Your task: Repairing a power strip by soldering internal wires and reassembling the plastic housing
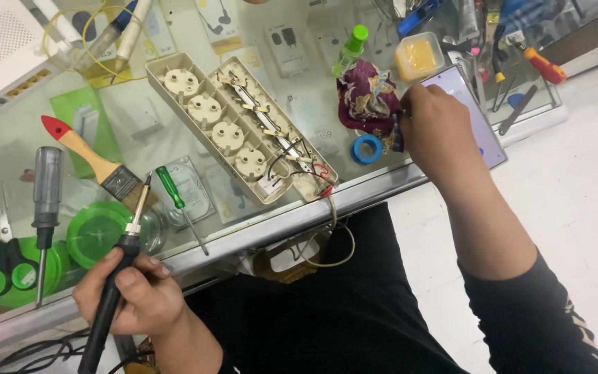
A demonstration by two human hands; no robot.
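My left hand grips a black soldering iron near the front edge of the glass counter, its tip pointing up toward a paintbrush. My right hand reaches to the right side of the counter, fingers bent over a dark red patterned cloth and beside a smartphone; what the fingers hold cannot be made out. Between the hands lies an opened beige power strip, both halves showing sockets and metal strips, with its cable hanging over the edge.
A green-handled screwdriver, a clear-handled screwdriver, green scissors and a green lid lie at the left. A blue tape roll, green-capped bottle, yellow box and several tools sit at the back right.
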